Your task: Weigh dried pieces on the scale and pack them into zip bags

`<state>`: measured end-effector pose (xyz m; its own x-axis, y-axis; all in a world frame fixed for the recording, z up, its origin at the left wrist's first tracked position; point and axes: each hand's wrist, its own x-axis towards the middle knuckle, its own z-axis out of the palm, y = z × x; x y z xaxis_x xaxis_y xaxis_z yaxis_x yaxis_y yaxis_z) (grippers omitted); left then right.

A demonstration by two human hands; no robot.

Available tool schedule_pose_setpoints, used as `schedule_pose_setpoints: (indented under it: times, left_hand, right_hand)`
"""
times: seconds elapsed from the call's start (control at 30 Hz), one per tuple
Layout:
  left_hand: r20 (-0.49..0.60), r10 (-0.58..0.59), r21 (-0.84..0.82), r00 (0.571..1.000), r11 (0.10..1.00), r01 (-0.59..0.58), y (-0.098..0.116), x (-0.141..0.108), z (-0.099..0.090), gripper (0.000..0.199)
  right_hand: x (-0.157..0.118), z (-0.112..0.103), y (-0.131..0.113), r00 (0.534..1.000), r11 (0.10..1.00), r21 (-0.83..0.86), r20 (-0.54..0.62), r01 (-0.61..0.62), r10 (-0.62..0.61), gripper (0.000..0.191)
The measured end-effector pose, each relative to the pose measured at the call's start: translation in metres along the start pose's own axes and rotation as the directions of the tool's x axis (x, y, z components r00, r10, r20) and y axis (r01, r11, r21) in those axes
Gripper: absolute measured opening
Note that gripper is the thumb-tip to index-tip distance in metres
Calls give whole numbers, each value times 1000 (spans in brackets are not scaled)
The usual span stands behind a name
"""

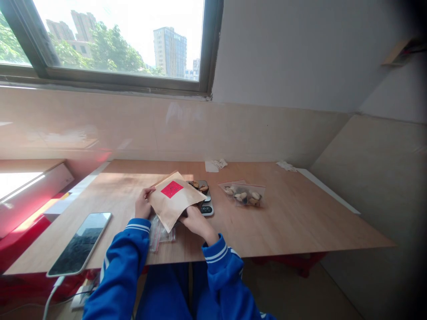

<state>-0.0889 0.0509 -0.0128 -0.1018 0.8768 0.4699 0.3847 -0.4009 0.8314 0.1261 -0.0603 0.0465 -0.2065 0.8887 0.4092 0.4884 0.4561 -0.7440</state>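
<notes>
A brown kraft paper bag (170, 209) with a red square label is tilted above the table. My left hand (143, 204) is closed on its left edge. At the bag's lower right end, my right hand (196, 221) reaches in at the opening; its fingers are hidden inside or behind the paper. Partly covered by the bag, a digital kitchen scale (208, 208) carries several brown dried mushrooms (203, 189). Flat clear zip bags (162, 235) lie below the bag, near my left wrist. To the right rest filled zip bags (247, 194) holding pale and dark pieces, apart from both hands.
A smartphone (82, 244) lies at the table's left edge, with a white cable (51, 293) plugged in. Crumpled white tissues (216, 165) sit along the back, and another tissue (286, 166) is farther right. The wooden table (300, 218) meets the tiled wall under a window.
</notes>
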Motion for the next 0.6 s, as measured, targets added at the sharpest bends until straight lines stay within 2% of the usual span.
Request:
schedule_pose_setpoints:
  times: [0.1,0.17,0.3,0.47,0.6]
  left_hand:
    - [-1,0,12,1000,1000,0,-2,0,0,34]
    - [-5,4,12,1000,1000,-4,-4,0,1,34]
    - [-27,-14,11,1000,1000,14,-7,1,1,36]
    - [-29,-45,21,999,999,45,-6,0,1,37]
    - [-44,-80,40,996,996,82,-3,1,0,38]
  right_hand:
    - [0,3,1,999,1000,8,38,-11,11,49]
    - [-1,5,4,1000,1000,-3,24,-4,4,49]
    - [-3,7,9,997,999,-39,-82,-12,8,54]
    - [-7,-1,2,991,997,-81,-132,19,-29,35]
    - [-14,-9,-1,974,991,-136,-222,19,-49,29]
